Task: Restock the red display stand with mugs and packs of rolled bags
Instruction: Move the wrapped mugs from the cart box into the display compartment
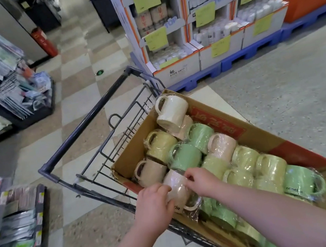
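Observation:
A cardboard box [264, 143] full of several plastic-wrapped mugs in cream, yellow, green and pink lies in a dark wire shopping cart [89, 137]. Both hands are on one pale pink wrapped mug [177, 190] at the box's near-left corner. My left hand [154, 205] grips its left side with curled fingers. My right hand [200, 180] pinches the plastic wrap on its top right. A cream mug [172, 111] lies on top at the far end. No red display stand or rolled bags can be made out.
Racks of packaged goods [15, 236] stand at lower left and upper left. Stacked white display cartons on blue pallets [198, 35] sit ahead. A red fire extinguisher [43, 42] stands by a pillar. Checkered floor stretches ahead of the cart.

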`<state>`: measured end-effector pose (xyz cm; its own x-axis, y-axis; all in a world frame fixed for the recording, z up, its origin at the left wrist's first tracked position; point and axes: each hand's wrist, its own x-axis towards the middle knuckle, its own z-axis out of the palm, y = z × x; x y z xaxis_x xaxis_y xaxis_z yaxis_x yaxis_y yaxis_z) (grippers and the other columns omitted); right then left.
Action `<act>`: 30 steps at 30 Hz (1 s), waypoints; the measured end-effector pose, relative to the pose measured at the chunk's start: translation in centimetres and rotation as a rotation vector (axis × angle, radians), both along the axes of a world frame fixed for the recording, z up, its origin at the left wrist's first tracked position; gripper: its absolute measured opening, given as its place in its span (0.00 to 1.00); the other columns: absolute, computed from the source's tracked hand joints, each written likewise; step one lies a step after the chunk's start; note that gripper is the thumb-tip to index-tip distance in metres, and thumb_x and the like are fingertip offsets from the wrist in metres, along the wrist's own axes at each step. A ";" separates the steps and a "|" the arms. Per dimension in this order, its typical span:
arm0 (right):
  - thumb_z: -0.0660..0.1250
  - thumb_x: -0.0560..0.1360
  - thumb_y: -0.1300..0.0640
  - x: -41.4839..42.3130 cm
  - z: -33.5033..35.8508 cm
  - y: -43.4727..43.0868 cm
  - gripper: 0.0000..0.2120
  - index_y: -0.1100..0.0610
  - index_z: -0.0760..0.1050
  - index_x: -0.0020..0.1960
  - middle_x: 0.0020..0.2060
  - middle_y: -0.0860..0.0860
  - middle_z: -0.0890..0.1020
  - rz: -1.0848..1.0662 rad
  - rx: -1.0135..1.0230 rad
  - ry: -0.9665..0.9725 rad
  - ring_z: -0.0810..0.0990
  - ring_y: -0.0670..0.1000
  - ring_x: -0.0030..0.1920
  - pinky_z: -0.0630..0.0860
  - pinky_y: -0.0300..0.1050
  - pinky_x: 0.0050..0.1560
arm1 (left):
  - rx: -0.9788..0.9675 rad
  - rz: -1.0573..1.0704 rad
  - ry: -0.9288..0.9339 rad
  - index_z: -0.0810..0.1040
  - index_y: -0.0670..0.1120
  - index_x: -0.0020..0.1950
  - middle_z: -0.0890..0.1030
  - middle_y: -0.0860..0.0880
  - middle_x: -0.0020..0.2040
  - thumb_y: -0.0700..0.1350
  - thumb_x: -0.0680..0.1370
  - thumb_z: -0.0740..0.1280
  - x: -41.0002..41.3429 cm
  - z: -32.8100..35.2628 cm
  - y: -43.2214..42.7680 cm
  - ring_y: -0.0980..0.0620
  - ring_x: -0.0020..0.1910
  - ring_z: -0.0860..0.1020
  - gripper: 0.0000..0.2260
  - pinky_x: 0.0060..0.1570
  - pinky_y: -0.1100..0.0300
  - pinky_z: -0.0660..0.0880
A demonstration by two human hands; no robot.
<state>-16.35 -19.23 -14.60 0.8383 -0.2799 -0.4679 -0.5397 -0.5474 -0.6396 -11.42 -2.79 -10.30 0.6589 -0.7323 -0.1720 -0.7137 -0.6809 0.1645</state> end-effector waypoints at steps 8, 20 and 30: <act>0.65 0.78 0.52 -1.8 3.4 0.4 0.10 0.46 0.69 0.38 0.36 0.43 0.73 -0.155 0.023 -0.101 0.72 0.46 0.38 0.67 0.39 0.35 | -0.146 -0.059 0.086 0.77 0.49 0.59 0.76 0.52 0.55 0.49 0.78 0.61 0.0 1.0 -0.2 0.51 0.53 0.75 0.12 0.52 0.60 0.71; 0.67 0.74 0.54 -4.8 6.5 -1.5 0.16 0.54 0.66 0.31 0.27 0.52 0.72 -0.677 0.083 -0.104 0.72 0.53 0.31 0.71 0.45 0.36 | -0.082 -0.420 0.073 0.71 0.52 0.61 0.70 0.55 0.58 0.62 0.72 0.66 -1.7 2.0 -3.8 0.54 0.58 0.68 0.22 0.57 0.59 0.70; 0.63 0.78 0.53 -7.5 5.8 -2.7 0.10 0.57 0.76 0.42 0.34 0.52 0.79 -0.734 0.181 -0.109 0.77 0.49 0.33 0.71 0.40 0.31 | -0.136 -0.286 0.096 0.74 0.48 0.56 0.75 0.52 0.54 0.55 0.80 0.57 -0.7 1.5 -5.3 0.51 0.54 0.74 0.13 0.49 0.57 0.72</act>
